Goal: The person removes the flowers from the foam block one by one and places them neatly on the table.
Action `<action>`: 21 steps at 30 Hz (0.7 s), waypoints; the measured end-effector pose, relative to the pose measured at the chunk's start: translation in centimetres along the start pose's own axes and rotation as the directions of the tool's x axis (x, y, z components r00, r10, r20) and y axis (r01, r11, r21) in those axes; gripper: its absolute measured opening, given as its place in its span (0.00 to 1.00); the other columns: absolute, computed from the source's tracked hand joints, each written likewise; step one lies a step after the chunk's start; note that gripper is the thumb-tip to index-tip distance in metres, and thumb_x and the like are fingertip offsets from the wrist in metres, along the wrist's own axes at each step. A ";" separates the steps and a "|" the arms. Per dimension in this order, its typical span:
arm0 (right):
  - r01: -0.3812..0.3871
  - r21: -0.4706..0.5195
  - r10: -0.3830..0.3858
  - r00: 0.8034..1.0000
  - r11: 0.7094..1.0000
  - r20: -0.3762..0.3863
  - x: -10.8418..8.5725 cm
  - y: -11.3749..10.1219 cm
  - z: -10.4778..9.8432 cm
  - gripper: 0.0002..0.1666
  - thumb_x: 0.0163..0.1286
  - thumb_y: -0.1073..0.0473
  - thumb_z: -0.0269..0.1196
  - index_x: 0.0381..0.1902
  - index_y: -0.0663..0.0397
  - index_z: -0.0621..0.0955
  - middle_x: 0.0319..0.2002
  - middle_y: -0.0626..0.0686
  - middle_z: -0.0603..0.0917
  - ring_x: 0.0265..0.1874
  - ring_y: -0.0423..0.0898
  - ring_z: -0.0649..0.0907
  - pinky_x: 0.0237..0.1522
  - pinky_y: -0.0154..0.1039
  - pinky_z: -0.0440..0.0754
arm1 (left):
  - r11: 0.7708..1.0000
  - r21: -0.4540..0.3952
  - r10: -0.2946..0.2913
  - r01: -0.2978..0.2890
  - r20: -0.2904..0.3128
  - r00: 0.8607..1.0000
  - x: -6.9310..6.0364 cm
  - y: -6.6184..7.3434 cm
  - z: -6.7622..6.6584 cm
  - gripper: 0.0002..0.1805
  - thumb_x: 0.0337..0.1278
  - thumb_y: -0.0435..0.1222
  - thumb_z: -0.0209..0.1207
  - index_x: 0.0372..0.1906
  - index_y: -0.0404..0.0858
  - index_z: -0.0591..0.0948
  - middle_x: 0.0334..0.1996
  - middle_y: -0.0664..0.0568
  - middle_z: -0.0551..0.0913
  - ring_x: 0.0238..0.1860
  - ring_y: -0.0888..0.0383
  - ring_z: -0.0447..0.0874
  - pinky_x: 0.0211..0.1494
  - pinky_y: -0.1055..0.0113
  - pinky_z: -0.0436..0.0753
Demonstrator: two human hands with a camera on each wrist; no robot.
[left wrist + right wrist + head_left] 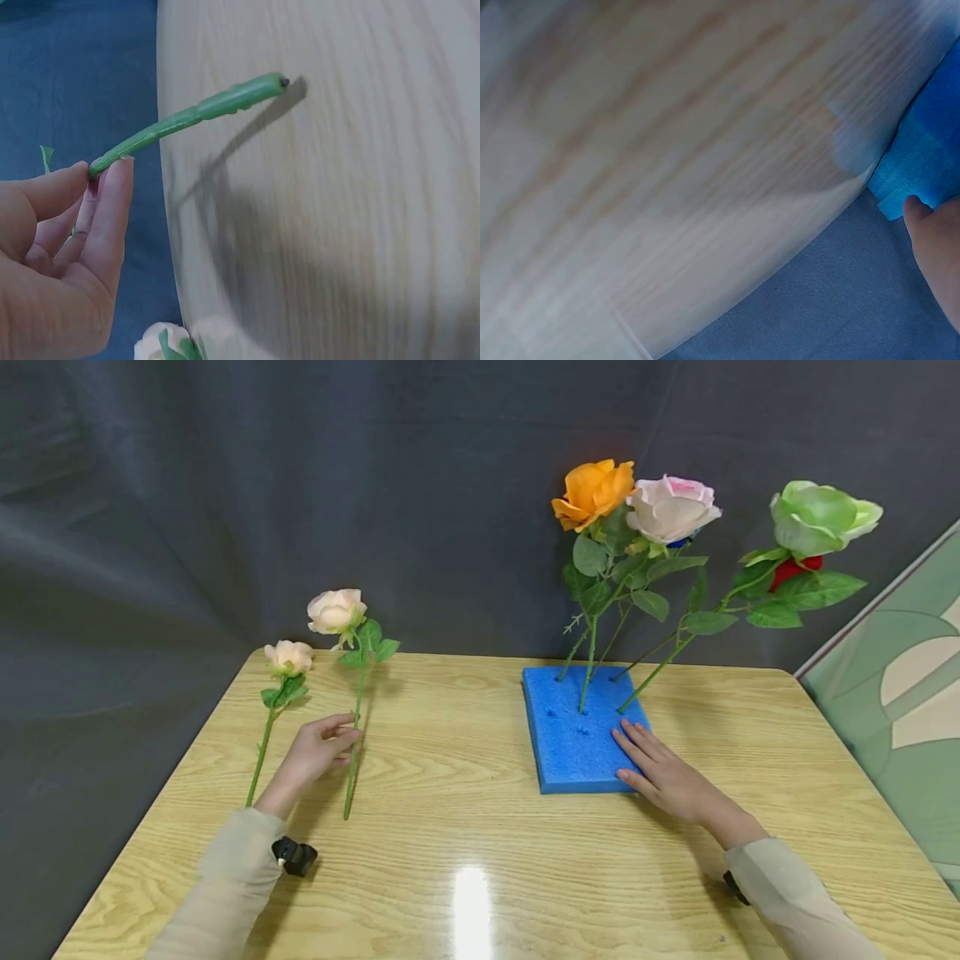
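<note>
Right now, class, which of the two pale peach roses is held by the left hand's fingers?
The peach rose nearer the blue foam block: the left hand pinches its stem. The farther peach rose has no fingers on it.

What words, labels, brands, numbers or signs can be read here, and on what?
None can be read: no lettering shows on the held pale flower, the blue foam block, the table or the patterned panel.
The black device by the left sleeve has a pale spot too small to make out.
</note>
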State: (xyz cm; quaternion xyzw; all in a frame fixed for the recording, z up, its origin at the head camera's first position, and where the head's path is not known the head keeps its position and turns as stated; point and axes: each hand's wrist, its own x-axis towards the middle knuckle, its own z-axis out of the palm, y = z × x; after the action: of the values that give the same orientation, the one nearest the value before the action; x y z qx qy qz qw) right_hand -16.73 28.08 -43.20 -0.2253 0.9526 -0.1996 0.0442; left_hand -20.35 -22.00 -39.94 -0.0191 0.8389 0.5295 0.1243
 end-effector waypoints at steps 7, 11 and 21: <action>-0.001 0.000 0.001 1.000 1.000 -0.001 0.0 0.0 0.0 0.38 0.75 0.47 0.50 0.75 0.56 0.54 0.76 0.63 0.50 0.75 0.62 0.48 0.70 0.65 0.55 | 1.000 0.018 -0.018 0.018 0.012 1.000 -0.6 -1.0 -1.2 0.30 0.70 0.38 0.52 0.70 0.26 0.60 0.56 0.29 0.73 0.37 0.63 0.81 0.41 0.69 0.86; -0.001 0.004 0.001 1.000 1.000 -0.003 -0.1 0.0 0.1 0.38 0.75 0.48 0.50 0.75 0.55 0.53 0.76 0.62 0.49 0.75 0.62 0.47 0.70 0.65 0.54 | 1.000 0.003 0.016 -0.016 0.009 1.000 -0.6 -1.9 -2.0 0.34 0.66 0.42 0.56 0.68 0.26 0.63 0.52 0.31 0.76 0.35 0.64 0.82 0.39 0.69 0.87; -0.002 -0.006 0.002 1.000 1.000 -0.005 0.0 0.0 0.1 0.38 0.75 0.47 0.50 0.75 0.56 0.54 0.76 0.63 0.50 0.75 0.62 0.49 0.70 0.65 0.55 | 0.994 0.089 -0.069 0.070 -0.018 0.997 -0.8 -2.3 -2.7 0.29 0.71 0.36 0.50 0.69 0.24 0.60 0.59 0.25 0.70 0.39 0.63 0.82 0.38 0.72 0.86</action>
State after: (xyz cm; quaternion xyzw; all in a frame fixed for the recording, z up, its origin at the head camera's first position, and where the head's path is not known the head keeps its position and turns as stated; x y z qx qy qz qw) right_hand -16.72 28.04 -43.26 -0.2238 0.9536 -0.1972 0.0414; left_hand -19.73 -25.48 -40.67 -0.0467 0.8616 0.4865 0.1370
